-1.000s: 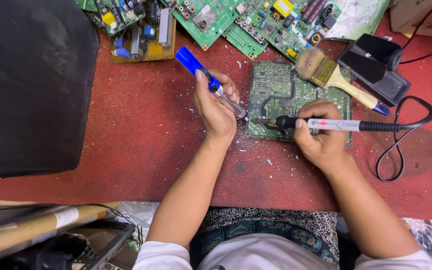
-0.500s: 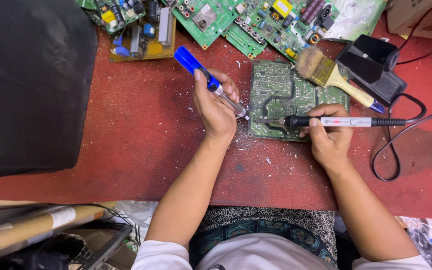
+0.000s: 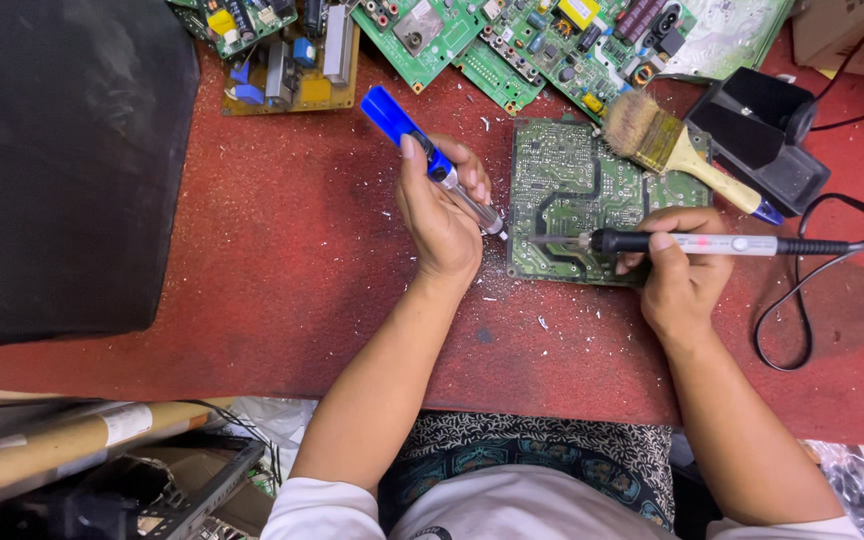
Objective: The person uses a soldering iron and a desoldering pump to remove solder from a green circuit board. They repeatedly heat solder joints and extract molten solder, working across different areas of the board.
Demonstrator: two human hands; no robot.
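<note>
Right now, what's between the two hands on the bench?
In the head view, the left part of the green circuit board, solder side up, lies between the left hand and right hand. The soldering iron tip and desoldering pump nozzle meet over it.

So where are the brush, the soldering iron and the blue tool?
Brush (image 3: 640, 122), head view, on its bristles.
Soldering iron (image 3: 722, 244), head view, on its pale handle.
Blue tool (image 3: 389, 113), head view, on its blue barrel.

Circuit board (image 3: 567, 195) on table (image 3: 282, 250); brush (image 3: 672, 150) on board's far right corner; desoldering pump (image 3: 432, 160) left, soldering iron (image 3: 692, 243) right.
</note>
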